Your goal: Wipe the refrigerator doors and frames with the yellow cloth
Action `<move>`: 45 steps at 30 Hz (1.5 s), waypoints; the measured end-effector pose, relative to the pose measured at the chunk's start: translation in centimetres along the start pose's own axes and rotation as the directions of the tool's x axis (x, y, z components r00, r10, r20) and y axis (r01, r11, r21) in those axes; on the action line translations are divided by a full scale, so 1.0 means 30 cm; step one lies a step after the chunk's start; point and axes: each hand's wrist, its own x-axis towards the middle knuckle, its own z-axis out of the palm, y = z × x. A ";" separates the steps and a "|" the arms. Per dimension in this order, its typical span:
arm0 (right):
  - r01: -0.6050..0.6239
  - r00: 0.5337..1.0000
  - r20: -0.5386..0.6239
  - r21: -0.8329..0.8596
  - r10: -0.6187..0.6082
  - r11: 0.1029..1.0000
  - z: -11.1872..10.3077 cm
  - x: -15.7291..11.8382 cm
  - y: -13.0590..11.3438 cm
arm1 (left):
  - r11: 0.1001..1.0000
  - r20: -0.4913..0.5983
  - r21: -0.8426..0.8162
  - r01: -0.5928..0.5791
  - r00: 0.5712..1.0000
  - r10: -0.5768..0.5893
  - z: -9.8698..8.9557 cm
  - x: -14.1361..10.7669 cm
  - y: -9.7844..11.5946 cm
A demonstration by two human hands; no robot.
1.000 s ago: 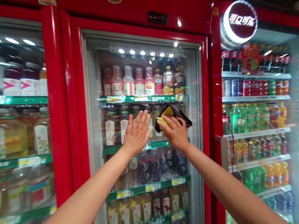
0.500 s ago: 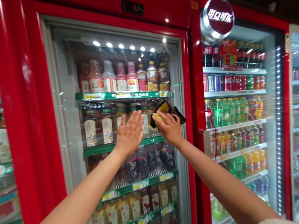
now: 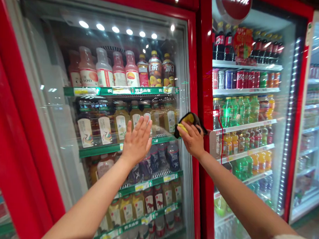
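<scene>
My left hand is held up flat, fingers stretched, in front of the glass door of a red fridge; whether it touches the glass I cannot tell. Under my right hand is a black and yellow cloth, bunched beneath the fingers at the right edge of that door, by the red frame. Behind the glass stand rows of bottles on shelves with green edges.
On the right is a second red-framed fridge with cans and bottles, a pale handle and a red cord. Another lit fridge stands at the far right. Part of one more shows at the lower left.
My right hand and the cloth have moved right, from the glass to the door's edge. The view has shifted, with the fridge now larger. My left hand stays flat.
</scene>
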 end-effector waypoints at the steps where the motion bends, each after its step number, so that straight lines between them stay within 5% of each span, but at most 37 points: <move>1: 0.029 0.999 0.014 -0.003 -0.029 1.000 -0.002 -0.090 -0.017 | 1.000 0.006 0.002 0.003 1.000 -0.003 0.002 -0.019 0.006; 3: 0.126 0.989 0.074 0.013 -0.126 0.992 -0.009 -0.217 -0.032 | 1.000 0.025 0.008 0.001 1.000 -0.001 0.004 -0.055 0.012; 5: 0.148 0.983 0.103 0.043 -0.152 0.988 -0.013 -0.235 -0.027 | 1.000 0.043 0.011 0.001 0.999 -0.001 0.005 -0.079 0.011; 10: -0.185 0.983 -0.005 0.103 0.186 0.977 0.011 -0.049 -0.034 | 0.999 0.044 0.034 0.031 0.998 -0.033 0.020 -0.098 0.023; 12: -0.248 0.968 0.000 0.106 0.250 0.963 0.022 -0.065 -0.071 | 0.998 0.039 0.043 0.037 0.999 -0.038 0.031 -0.116 0.042; 17: 0.034 0.974 0.214 0.175 -0.072 0.984 -0.013 -0.331 -0.119 | 0.997 0.058 0.063 0.047 0.997 -0.051 0.044 -0.214 0.089; 19: 0.072 0.973 0.197 0.239 -0.121 0.968 -0.030 -0.362 -0.089 | 0.996 0.073 0.069 0.047 0.996 -0.052 0.043 -0.252 0.097; 22: -0.114 0.992 -0.006 0.321 0.123 0.940 -0.018 -0.255 -0.051 | 0.993 0.083 0.083 0.079 0.993 -0.086 0.044 -0.282 0.108; 25: -0.251 0.938 -0.128 0.390 0.322 0.886 0.023 -0.110 -0.099 | 0.987 0.091 0.094 0.129 0.986 -0.138 0.056 -0.284 0.129; 28: -0.164 0.974 -0.092 0.349 0.207 0.923 0.035 -0.107 -0.205 | 0.982 0.098 0.104 0.159 0.981 -0.169 0.067 -0.286 0.152; 30: -0.046 0.999 0.009 0.303 0.046 0.952 0.012 -0.187 -0.250 | 0.979 0.097 0.116 0.165 0.979 -0.177 0.066 -0.299 0.156; 33: 0.090 0.976 0.168 0.256 -0.136 0.963 -0.027 -0.314 -0.235 | 0.981 0.104 0.132 0.142 0.982 -0.156 0.046 -0.335 0.135; 35: 0.066 0.977 0.185 0.216 -0.107 0.974 -0.027 -0.328 -0.203 | 0.980 0.113 0.143 0.138 0.981 -0.155 0.027 -0.361 0.112; 37: -0.076 0.992 0.115 0.183 0.055 0.980 -0.001 -0.269 -0.204 | 0.974 0.115 0.159 0.160 0.977 -0.179 0.011 -0.382 0.092; 40: -0.276 0.961 0.019 0.190 0.278 0.942 0.047 -0.128 -0.310 | 0.964 0.116 0.183 0.191 0.970 -0.214 0.001 -0.397 0.081; 42: -0.270 0.963 0.040 0.202 0.268 0.941 0.054 -0.080 -0.411 | 0.960 0.122 0.192 0.201 0.966 -0.227 0.002 -0.404 0.086; 45: -0.076 0.989 0.137 0.221 0.046 0.972 0.024 -0.143 -0.490 | 0.955 0.133 0.197 0.222 0.959 -0.250 0.002 -0.423 0.093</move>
